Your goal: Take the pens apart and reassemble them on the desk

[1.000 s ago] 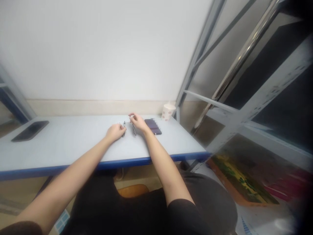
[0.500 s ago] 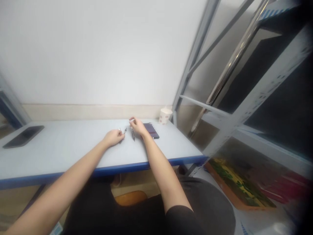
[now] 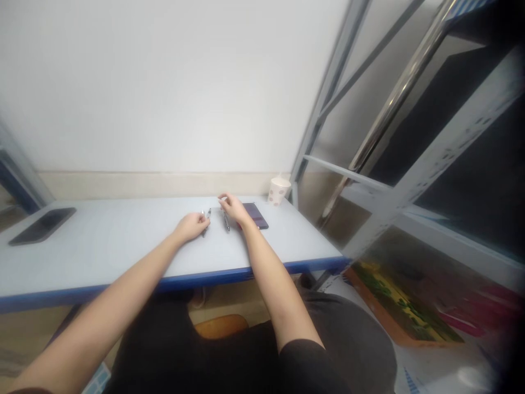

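Note:
Both my arms reach out over a pale grey table (image 3: 102,241) with a blue front edge. My left hand (image 3: 192,225) rests on the table with its fingers curled around a dark pen (image 3: 206,220). My right hand (image 3: 234,208) sits just to the right, fingers bent and pinched at the top end of a second dark pen (image 3: 226,221) that lies on the table. Behind my right hand lies a small dark notebook (image 3: 256,214).
A white paper cup with red marks (image 3: 279,191) stands at the table's back right corner. A dark flat tablet (image 3: 43,225) lies at the far left. A grey metal shelving frame (image 3: 389,164) rises on the right, with colourful boards (image 3: 394,301) on the floor.
My hands have stayed at the pens with only small finger shifts; the view has swung a little.

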Demonstrator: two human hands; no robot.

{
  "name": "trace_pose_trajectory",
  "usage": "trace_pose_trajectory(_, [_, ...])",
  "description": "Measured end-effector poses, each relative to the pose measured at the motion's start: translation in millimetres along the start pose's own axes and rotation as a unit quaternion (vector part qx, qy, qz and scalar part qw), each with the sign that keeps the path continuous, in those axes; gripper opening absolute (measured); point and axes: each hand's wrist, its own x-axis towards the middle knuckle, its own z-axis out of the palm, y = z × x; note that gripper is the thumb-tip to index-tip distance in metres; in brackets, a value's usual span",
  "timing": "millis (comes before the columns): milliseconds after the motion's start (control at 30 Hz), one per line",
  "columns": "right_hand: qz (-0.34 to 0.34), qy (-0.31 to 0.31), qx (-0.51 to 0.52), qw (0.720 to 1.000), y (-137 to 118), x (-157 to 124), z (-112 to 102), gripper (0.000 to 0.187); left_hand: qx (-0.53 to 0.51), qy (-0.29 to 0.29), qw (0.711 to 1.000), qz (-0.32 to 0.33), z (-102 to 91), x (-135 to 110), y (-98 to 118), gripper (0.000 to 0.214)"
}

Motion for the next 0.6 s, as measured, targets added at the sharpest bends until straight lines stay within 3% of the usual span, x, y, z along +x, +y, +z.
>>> trace_pose_trajectory(367, [-0.014, 0.054, 0.011, 0.998, 4, 2, -9, 0.025, -0.118, 0.109, 0.986, -0.040, 0.1, 1, 2, 0.029])
trace_pose_trajectory(600, [0.000, 0.031, -0.007, 0.999, 15, 3, -14, 0.018, -0.303, 0.115, 0.941, -0.098, 4.1, 11, 0, 0.022])
